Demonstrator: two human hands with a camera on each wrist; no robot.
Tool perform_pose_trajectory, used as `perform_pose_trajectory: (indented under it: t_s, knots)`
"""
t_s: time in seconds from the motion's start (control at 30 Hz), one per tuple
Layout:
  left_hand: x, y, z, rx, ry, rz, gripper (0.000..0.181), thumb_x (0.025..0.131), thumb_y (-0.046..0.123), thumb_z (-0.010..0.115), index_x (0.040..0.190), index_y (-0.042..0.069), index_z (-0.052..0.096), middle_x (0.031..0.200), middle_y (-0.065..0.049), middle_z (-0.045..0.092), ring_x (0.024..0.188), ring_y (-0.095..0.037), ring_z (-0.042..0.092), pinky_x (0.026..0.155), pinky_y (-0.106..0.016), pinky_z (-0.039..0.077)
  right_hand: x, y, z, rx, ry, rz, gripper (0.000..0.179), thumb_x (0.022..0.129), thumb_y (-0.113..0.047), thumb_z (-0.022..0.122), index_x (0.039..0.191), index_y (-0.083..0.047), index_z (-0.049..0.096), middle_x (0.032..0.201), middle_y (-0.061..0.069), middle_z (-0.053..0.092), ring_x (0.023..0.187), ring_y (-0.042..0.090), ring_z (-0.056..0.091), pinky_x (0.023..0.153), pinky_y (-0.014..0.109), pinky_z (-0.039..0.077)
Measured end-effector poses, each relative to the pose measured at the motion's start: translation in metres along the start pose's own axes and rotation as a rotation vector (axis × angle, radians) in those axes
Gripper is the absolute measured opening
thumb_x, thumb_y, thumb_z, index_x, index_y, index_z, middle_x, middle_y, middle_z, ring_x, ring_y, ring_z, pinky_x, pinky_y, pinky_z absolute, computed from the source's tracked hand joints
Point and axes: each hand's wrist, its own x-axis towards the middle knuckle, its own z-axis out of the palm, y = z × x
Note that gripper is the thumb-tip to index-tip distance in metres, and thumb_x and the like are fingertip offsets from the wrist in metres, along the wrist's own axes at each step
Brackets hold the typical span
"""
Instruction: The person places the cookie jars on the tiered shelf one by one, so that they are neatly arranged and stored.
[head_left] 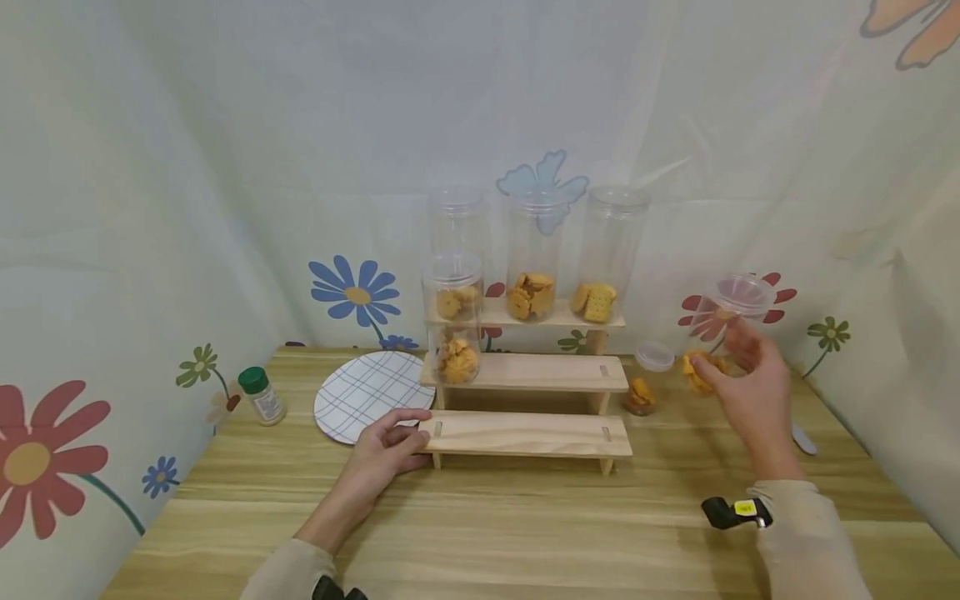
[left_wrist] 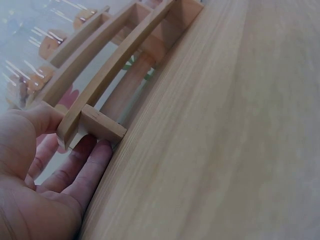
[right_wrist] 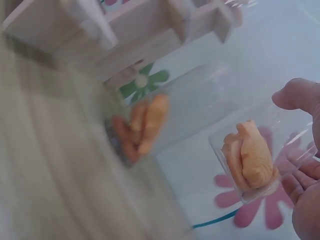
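Note:
My right hand (head_left: 757, 387) grips a clear plastic jar (head_left: 738, 293) with orange-yellow crackers at its bottom. In the right wrist view this jar (right_wrist: 235, 150) is tilted and raised off the table, with thumb and fingers around its side. At the left end of the lowest tier of a wooden three-step rack (head_left: 525, 435), my left hand (head_left: 382, 450) holds the board's end. The left wrist view has the thumb at the board (left_wrist: 75, 120) and other fingers beneath, by its leg. Another clear jar of crackers (head_left: 641, 393) stands on the table right of the rack.
Three tall jars, one holding square crackers (head_left: 597, 302), stand on the top tier. One jar (head_left: 457, 360) is on the middle tier's left. A checked round plate (head_left: 360, 400) and green-capped bottle (head_left: 262, 396) lie left; a pale handle end (head_left: 804, 440) shows right.

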Motion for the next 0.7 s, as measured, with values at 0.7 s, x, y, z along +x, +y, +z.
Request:
perform_pose_trajectory:
  t_s: [0.7]
  knots:
    - [0.000, 0.000, 0.000, 0.002, 0.002, 0.007, 0.035, 0.107, 0.006, 0.074, 0.142, 0.002, 0.068, 0.110, -0.014, 0.075, 0.109, -0.025, 0.076, 0.093, -0.040, 0.069, -0.028, -0.075, -0.010, 0.007, 0.020, -0.200, 0.077, 0.097, -0.028, 0.091, 0.164, -0.027, 0.053, 0.138, -0.001, 0.069, 0.125, 0.010, 0.060, 0.113, 0.017, 0.048]
